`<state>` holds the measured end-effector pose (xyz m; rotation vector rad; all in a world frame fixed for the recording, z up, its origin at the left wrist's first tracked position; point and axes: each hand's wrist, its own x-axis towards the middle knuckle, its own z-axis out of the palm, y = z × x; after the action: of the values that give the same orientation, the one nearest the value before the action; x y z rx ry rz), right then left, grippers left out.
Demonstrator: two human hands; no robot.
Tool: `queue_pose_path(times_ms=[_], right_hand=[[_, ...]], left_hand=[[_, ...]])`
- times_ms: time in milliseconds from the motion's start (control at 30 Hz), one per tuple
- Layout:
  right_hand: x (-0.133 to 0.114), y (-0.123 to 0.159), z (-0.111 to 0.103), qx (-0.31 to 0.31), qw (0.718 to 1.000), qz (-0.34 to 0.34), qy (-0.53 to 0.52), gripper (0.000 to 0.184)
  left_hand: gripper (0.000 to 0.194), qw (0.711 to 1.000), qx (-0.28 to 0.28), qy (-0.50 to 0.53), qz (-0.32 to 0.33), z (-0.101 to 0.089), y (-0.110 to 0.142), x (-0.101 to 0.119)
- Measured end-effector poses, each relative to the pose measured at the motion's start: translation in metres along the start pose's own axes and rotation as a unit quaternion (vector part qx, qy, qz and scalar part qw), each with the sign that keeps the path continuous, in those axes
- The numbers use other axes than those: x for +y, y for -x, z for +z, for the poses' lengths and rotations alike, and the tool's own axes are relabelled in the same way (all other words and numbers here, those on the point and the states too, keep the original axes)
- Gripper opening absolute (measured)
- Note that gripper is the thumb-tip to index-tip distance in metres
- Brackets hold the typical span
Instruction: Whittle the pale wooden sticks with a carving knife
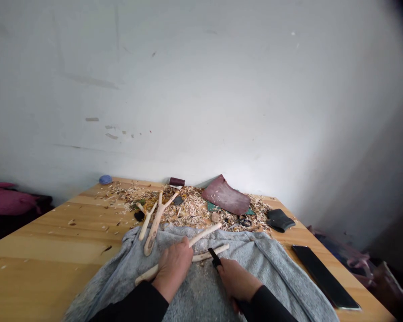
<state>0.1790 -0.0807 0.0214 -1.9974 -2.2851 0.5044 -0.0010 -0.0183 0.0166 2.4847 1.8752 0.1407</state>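
Two bare hands work low over a grey knit cloth [272, 277] spread across the near part of a pale wooden tabletop [36, 241]. The left hand [172, 268] is closed firmly around a peeled, forked stick [201, 239], gripping just below the fork, with the stem running down toward the lower left and both branches pointing right. The right hand [238, 279] is curled shut around a knife [215, 258] with a short, dark blade that angles up beside the lower branch. Whether the blade touches the wood is hard to tell. The hands sit close together, with the stick steadied just above the cloth and the left hand's fingers to one side of the blade, a controlled and safe arrangement.

Beyond the cloth, two more peeled forked sticks [156, 219] lie among a drift of pale wood shavings [191, 208]. Nearby are a maroon leather piece [225, 195], a black pouch [280, 220], and a small blue ball [105, 180]. A black smartphone [325, 277] lies on the right. A pink cloth [6, 199] is heaped beyond the left edge.
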Motion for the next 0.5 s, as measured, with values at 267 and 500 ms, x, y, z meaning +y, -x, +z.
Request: queue_pose_path(times_ms=[267,500], right_hand=[[-0.006,-0.008,-0.014,-0.057,0.996,0.070,-0.022,0.038],[-0.009,-0.013,-0.021,-0.070,0.995,0.072,-0.026,0.035]], left_hand=[[0.032,1.000,-0.019,0.008,0.003,-0.003,-0.001,-0.001],[0.032,1.000,-0.026,0.010,-0.007,-0.002,-0.003,-0.001]])
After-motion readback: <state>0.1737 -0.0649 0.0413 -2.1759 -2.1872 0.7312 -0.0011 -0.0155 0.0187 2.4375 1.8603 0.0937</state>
